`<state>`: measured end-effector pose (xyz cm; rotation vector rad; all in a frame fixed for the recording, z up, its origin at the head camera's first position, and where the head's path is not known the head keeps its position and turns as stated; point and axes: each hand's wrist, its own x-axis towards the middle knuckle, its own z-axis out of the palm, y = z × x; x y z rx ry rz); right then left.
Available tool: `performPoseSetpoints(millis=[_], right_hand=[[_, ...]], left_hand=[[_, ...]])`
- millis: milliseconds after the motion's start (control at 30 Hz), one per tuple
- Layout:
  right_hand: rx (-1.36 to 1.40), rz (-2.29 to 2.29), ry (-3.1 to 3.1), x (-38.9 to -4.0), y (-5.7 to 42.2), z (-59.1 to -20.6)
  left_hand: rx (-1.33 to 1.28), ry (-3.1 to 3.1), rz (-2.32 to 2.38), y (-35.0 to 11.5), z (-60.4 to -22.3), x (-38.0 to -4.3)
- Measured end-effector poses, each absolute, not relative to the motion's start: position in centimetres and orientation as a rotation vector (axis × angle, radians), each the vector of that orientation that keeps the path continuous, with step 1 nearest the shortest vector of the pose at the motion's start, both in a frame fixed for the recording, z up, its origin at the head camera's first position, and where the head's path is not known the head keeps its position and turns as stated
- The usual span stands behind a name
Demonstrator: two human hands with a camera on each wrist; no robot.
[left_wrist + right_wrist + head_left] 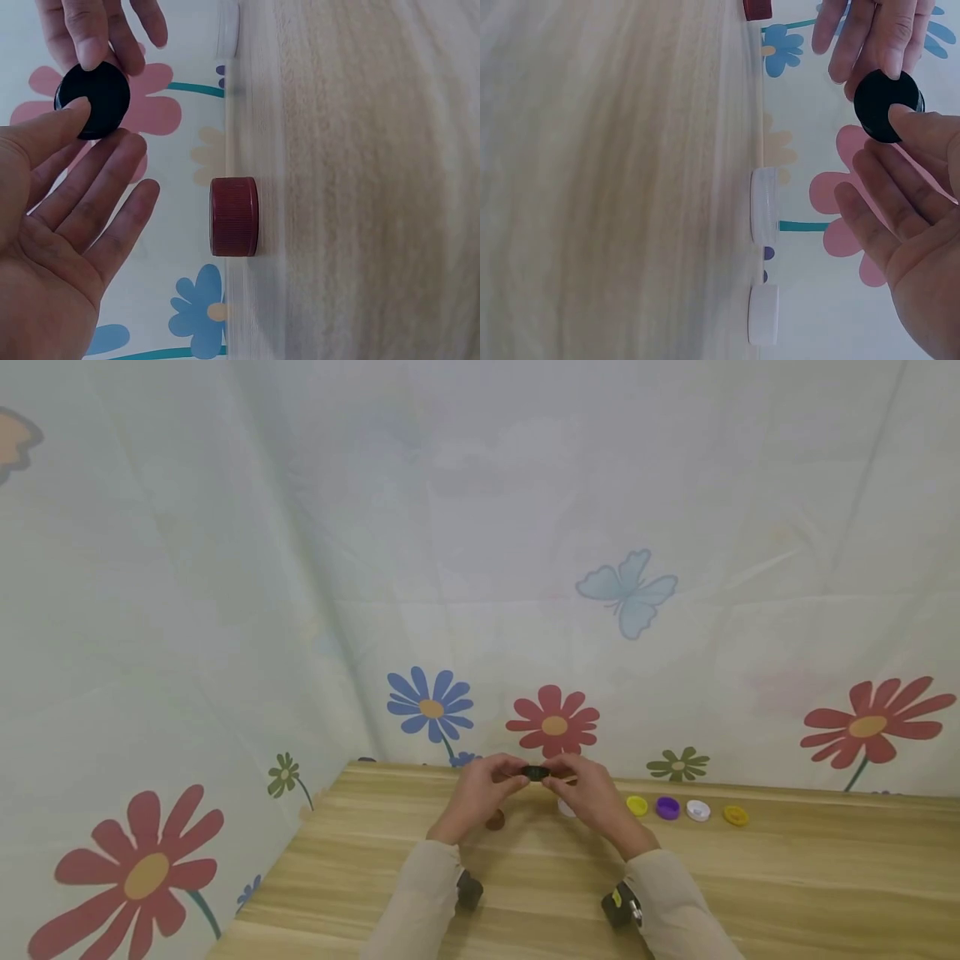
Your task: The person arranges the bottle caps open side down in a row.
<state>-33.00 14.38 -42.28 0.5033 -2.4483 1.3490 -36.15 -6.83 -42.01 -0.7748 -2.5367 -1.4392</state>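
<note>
Between both hands, raised over the far part of the table, is a round black bottle cap (536, 773). My left hand (478, 792) pinches its left edge between thumb and fingers, and my right hand (588, 789) pinches the right edge. In the left wrist view the flat face of the black cap (111, 105) shows, with the left thumb lying across it. The remaining fingers of each hand are spread loosely. Below the left hand, a dark red ribbed cap (234, 217) sits on the table. Partly hidden behind the right hand is a whitish cap (566, 808).
Right of the right hand, a row of caps lies on the wooden table (825, 877): yellow (637, 806), purple (667, 808), white (698, 811) and dark yellow (736, 815). A flower-printed cloth (480, 527) hangs along the table's back edge. Both wrists wear black devices (619, 906).
</note>
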Motion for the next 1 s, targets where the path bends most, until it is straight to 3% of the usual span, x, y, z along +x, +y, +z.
performPoseSetpoints(millis=[1000], right_hand=[[0.431,1.376,-2.462,-32.98,14.32,-42.27]], left_hand=[[-0.82,-2.533,-1.383,-6.47,-42.09,-35.94]])
